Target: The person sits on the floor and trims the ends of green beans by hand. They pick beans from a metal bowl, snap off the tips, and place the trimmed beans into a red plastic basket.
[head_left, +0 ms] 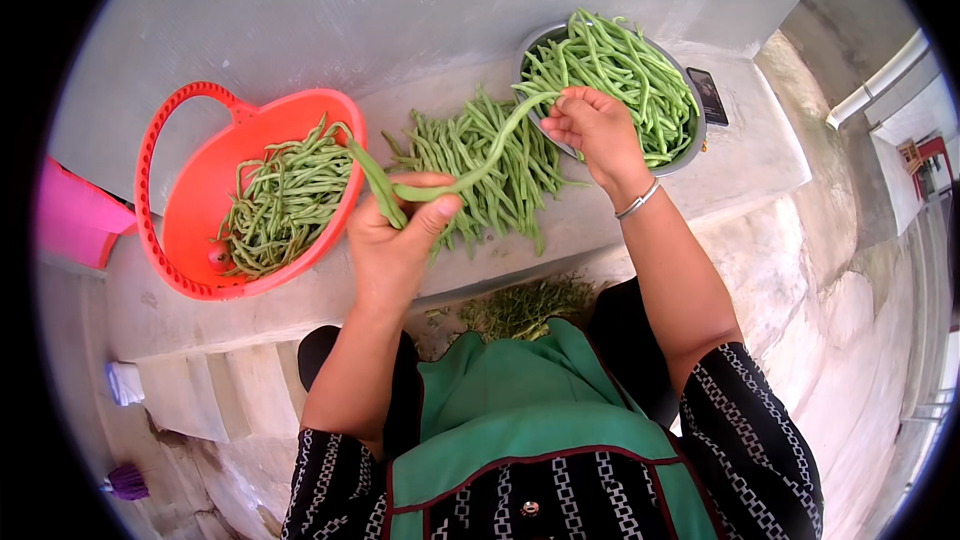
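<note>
Both hands' fingers pinch one long, smooth green bean [480, 165]: left hand [395, 230], right hand [597, 130].

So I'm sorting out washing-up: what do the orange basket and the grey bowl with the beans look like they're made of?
The orange basket looks like moulded plastic: uniform bright colour, slotted rim, looped handle, slight sheen. The grey bowl seems to be metal, probably steel or aluminium: thin silvery rim with a dull shine, though beans hide most of it.
</note>
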A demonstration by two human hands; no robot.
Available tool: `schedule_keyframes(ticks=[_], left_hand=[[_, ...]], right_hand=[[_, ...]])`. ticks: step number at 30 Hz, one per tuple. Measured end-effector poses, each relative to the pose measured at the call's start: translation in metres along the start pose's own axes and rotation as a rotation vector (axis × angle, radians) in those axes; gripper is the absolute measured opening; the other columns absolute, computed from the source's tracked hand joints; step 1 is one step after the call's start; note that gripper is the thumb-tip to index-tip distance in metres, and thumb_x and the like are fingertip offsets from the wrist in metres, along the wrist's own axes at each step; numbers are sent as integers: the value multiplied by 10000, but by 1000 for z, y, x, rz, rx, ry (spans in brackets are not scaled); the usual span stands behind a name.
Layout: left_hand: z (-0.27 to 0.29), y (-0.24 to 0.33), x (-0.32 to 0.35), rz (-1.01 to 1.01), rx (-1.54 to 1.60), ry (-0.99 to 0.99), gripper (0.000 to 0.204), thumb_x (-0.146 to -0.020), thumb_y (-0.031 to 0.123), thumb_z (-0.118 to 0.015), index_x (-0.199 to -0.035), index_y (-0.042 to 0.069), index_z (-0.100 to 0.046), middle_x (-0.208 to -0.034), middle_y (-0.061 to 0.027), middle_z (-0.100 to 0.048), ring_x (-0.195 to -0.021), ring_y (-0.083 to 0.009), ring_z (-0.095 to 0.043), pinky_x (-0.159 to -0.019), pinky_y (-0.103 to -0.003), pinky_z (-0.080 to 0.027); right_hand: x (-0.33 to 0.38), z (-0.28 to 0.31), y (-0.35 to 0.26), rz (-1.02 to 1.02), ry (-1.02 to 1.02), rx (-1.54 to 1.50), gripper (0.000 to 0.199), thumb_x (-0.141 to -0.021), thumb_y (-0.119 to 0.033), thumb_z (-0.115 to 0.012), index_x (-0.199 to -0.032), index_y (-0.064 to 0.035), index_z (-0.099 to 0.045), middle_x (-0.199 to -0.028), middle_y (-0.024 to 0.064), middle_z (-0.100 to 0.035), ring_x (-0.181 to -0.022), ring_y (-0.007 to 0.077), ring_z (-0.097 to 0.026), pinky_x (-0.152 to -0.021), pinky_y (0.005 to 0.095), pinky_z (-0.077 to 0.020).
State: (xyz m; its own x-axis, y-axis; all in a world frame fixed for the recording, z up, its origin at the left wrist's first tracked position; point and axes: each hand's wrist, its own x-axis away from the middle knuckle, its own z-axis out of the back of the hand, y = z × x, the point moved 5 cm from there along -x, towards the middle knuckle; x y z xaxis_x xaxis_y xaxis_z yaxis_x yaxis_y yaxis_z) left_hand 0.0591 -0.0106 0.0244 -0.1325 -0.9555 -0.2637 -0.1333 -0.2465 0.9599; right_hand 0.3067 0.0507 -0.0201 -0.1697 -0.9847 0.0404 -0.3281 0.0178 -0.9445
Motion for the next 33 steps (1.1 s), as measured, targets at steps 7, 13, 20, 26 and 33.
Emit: schedule_keyframes(ticks=[7,13,20,26,33], left_hand=[[-25,-22,12,93,-39,-76,165,-781,36,-697,-934,7,-645,-767,3,-620,-645,-37,-509,-570,-190,-410],[-4,-43,-10,213,266,83,164,-828,113,-662,-951,14,-619,-739,-10,-597,-487,-20,-380,-424,-176,-283],[17,-44,-28,319,399,-24,178,-860,182,-628,-922,21,-581,-751,-27,-571,-458,-25,-356,-391,-169,-262],[14,-57,-28,412,417,-67,181,-866,195,-622,-920,26,-584,-754,-16,-574,-457,-20,-357,-390,-163,-264],[11,-59,-28,469,373,-69,244,-915,271,-542,-971,34,-553,-716,9,-520,-464,-18,-332,-395,-164,-252]], right_hand=[[-1,3,-7,-53,29,-427,93,-891,-105,-512,-858,-30,-555,-806,50,-605,-775,157,-616,-715,272,-523],[8,-4,-21,-7,-155,-236,104,-886,-133,-545,-882,-37,-584,-813,50,-603,-746,173,-616,-726,292,-521],[62,-56,-17,546,-356,880,168,-764,-126,-690,-913,-72,-632,-844,51,-613,-649,138,-589,-535,259,-449],[67,-61,-8,689,-313,1110,158,-745,-115,-695,-849,-48,-596,-762,43,-566,-564,174,-532,-510,287,-427],[60,-62,14,493,-453,922,198,-785,-136,-677,-911,-15,-585,-810,60,-593,-541,137,-503,-506,269,-416]])
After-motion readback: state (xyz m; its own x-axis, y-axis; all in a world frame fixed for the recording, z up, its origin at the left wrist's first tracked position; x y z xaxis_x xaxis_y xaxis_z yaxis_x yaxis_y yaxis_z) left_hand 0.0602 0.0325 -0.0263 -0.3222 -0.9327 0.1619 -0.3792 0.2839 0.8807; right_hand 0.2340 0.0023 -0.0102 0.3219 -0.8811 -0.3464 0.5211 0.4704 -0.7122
